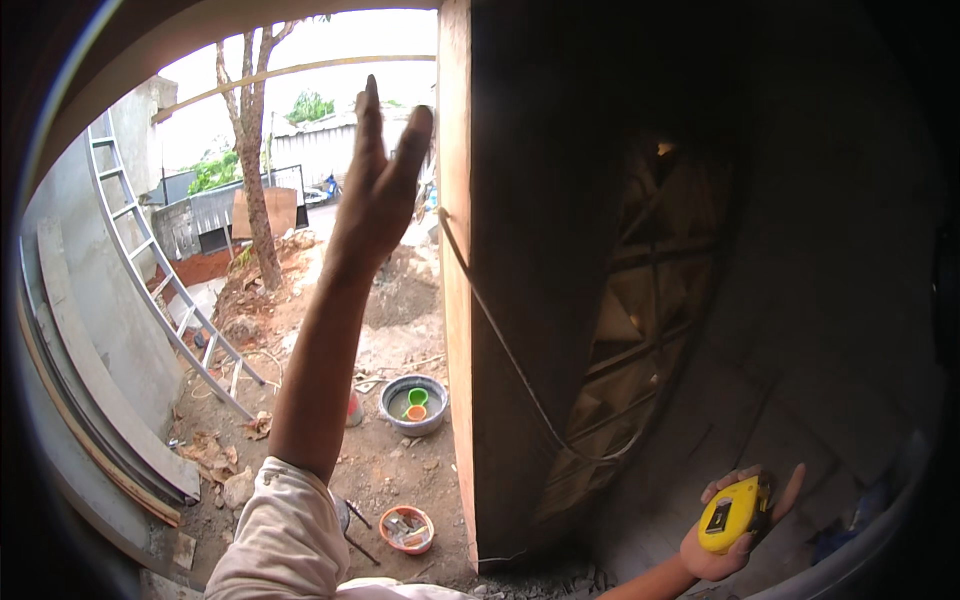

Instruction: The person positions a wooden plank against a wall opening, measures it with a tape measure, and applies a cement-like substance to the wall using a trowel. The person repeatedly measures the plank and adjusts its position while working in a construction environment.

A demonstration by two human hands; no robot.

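My left hand (385,195) is raised high with the arm stretched up. Its fingers are extended and apart, and nothing is in it. It is close to the light wooden edge (458,320) of a tall dark panel (530,200), on the outdoor side; whether it touches cannot be told. At the lower right, my right hand (708,560) grips a yellow and black tape measure (735,512), with one finger sticking out beside the case. No pulled-out blade can be made out.
A bent rod or cord (510,350) runs across the dark panel. Outside stand an aluminium ladder (150,245), a tree (255,170), a dark tub (412,428) holding green and orange scoops, and an orange bucket (406,548) of tools. Loose stones (240,488) lie on the dirt.
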